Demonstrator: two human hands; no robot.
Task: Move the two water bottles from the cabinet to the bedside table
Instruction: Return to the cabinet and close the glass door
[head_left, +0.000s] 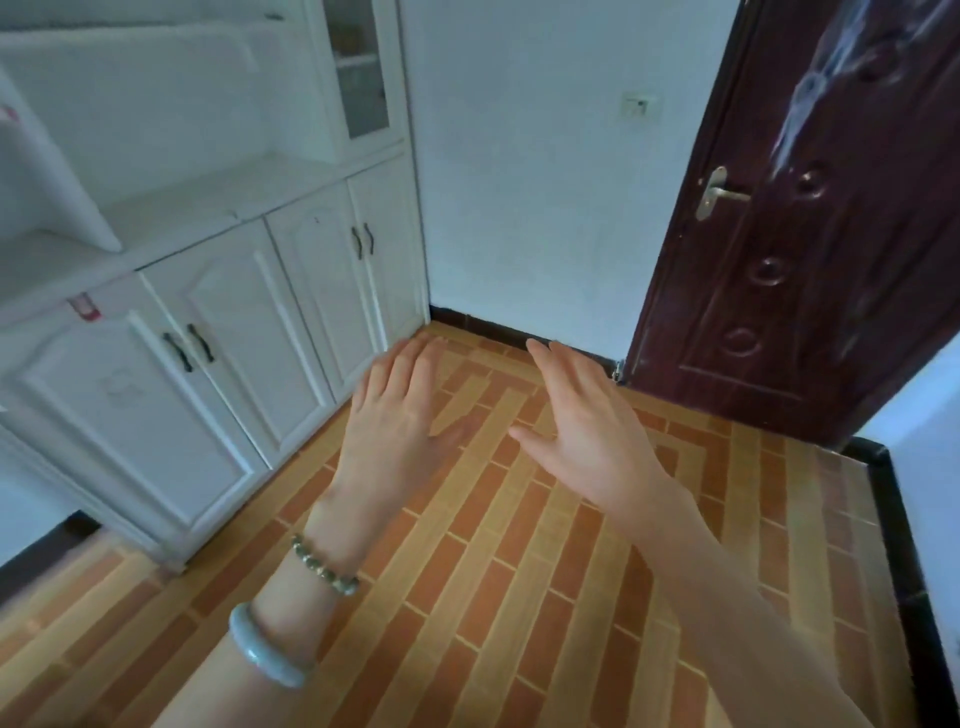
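My left hand (397, 421) and my right hand (587, 431) are stretched out in front of me over the tiled floor, both flat, fingers extended, holding nothing. The white cabinet (228, 322) stands to the left, its lower doors shut and its counter shelf (171, 213) bare where visible. No water bottle and no bedside table appear in the head view. My left wrist carries a bead bracelet and a pale bangle.
A dark red door (810, 234) with a metal handle (719, 193) stands ajar at the right. A white wall with a switch (641, 105) faces me. A glass-fronted upper cabinet door (358, 67) is at the top. Orange and tan floor tiles (519, 571) spread below.
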